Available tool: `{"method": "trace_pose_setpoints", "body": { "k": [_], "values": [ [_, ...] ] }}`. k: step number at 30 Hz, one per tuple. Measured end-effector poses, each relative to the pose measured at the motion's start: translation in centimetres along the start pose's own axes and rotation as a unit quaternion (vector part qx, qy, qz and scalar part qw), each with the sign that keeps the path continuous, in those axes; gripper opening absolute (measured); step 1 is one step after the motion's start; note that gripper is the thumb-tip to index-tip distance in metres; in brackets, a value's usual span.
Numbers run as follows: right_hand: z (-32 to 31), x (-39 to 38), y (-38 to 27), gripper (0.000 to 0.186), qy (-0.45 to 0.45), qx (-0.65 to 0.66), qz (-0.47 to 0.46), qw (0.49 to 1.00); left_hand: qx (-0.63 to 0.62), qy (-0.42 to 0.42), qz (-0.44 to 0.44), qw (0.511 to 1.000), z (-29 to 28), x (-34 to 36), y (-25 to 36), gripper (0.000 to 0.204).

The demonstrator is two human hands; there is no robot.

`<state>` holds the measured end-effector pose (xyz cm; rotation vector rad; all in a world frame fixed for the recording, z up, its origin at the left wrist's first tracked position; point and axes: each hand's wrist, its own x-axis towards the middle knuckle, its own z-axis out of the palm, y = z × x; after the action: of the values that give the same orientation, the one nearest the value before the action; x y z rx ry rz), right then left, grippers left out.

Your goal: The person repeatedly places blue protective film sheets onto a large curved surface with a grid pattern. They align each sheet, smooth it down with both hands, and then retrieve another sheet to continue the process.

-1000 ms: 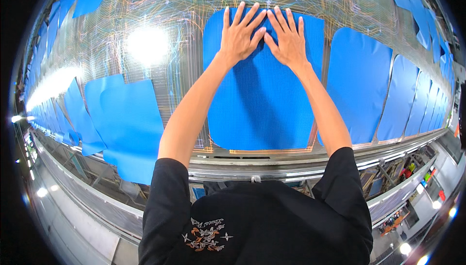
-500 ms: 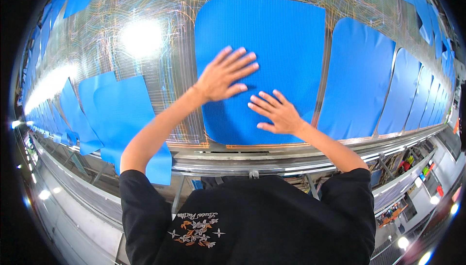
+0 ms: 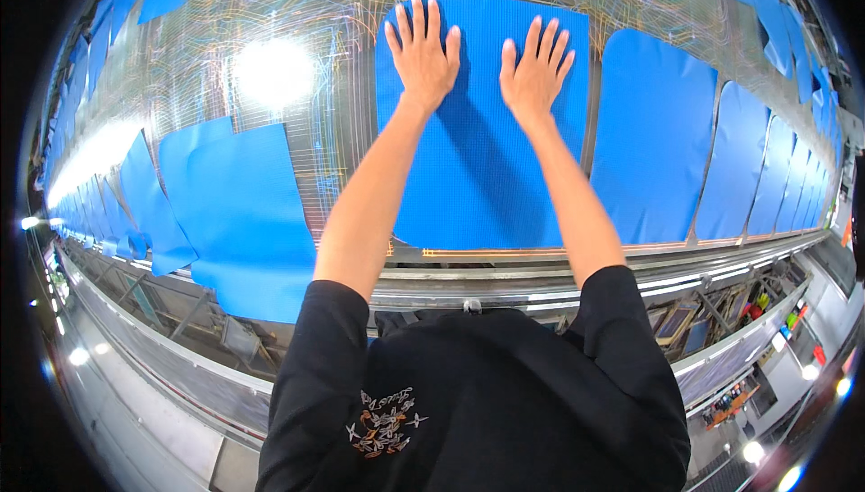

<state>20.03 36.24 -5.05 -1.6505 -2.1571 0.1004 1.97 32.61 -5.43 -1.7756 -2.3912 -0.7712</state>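
A blue textured sheet (image 3: 487, 195) with rounded corners lies flat on the long table (image 3: 347, 68) in front of me. Near its far left corner my left hand (image 3: 423, 59) rests on it, palm down, with the fingers spread and pointing away. My right hand (image 3: 534, 73) lies on the far right part of the same sheet, also palm down with fingers apart. Neither hand grips anything. Both arms are stretched forward, and the sheet looks flat beneath them.
To the right, more blue sheets (image 3: 653, 136) lie in a row along the table. Loose, overlapping blue pieces (image 3: 234, 195) hang over the near edge at the left. A metal rail (image 3: 487, 285) runs along that edge. Coloured lines cover the tabletop, with a bright light reflection at the left.
Both hands have moved away from me, from the middle of the sheet to its far part, and my arms have straightened. The loose pieces at left look shifted slightly.
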Motion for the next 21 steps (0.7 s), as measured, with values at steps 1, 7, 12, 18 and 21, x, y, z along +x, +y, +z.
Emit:
{"method": "trace_pose_setpoints", "body": {
  "k": [1, 7, 12, 18, 21],
  "values": [
    [-0.9, -2.3, 0.0, 0.069, -0.011, -0.006, 0.002, 1.000, -0.002, -0.010, 0.002, 1.000, -0.5, -1.2, 0.8, 0.066],
    [-8.9, -17.4, -0.8, 0.067, -0.097, -0.012, 0.005, 0.995, -0.038, -0.106, 0.042, 0.993, -8.9, -13.5, 2.3, 0.066],
    [-13.3, -28.6, -0.5, 0.068, -0.157, -0.022, 0.008, 0.987, -0.049, -0.187, 0.055, 0.980, -15.5, -25.7, 0.8, 0.065],
    [-17.2, -33.5, -3.7, 0.067, -0.157, 0.014, 0.004, 0.988, -0.043, -0.241, 0.062, 0.968, -22.8, -35.1, -0.6, 0.068],
    [-18.6, -35.0, -5.8, 0.050, -0.190, 0.122, -0.048, 0.973, -0.105, -0.219, 0.050, 0.969, -25.6, -37.6, -1.5, 0.053]
  ]
}}
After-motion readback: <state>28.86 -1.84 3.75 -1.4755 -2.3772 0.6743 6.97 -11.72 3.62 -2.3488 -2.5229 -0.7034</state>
